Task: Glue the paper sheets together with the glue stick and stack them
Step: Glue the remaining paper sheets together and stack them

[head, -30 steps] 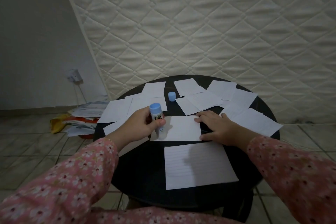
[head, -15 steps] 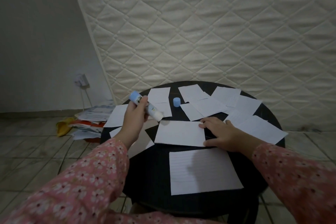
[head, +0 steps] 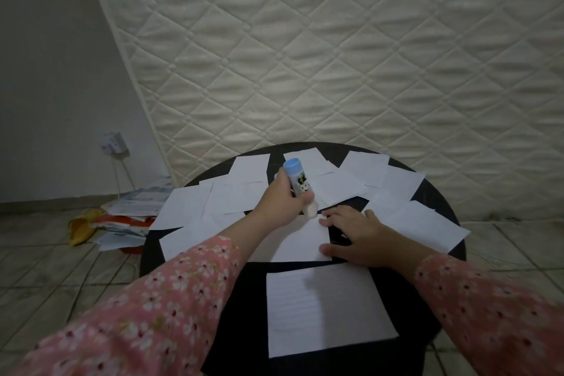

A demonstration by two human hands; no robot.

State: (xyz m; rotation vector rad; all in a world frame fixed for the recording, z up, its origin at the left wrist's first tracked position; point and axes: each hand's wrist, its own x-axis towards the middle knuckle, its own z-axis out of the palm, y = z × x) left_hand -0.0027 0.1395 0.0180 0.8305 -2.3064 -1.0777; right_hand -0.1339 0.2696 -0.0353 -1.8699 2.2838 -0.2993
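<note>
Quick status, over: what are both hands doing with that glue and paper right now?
Left hand grips glue stick, tip down at sheet's far edge. Right hand flat, pinning that sheet. Nothing in the way.

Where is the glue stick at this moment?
In the head view the glue stick is held in the left hand, above the table's middle, its tip down at the far edge of the small sheet.

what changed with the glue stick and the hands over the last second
The left hand keeps its grip on the glue stick. It lifted the stick off the sheet's left edge, swung it up to the left, then brought it across and down so the tip now meets the far right corner of the sheet. The right hand stayed pressing flat on that sheet's right edge. The near sheet did not move.
</note>
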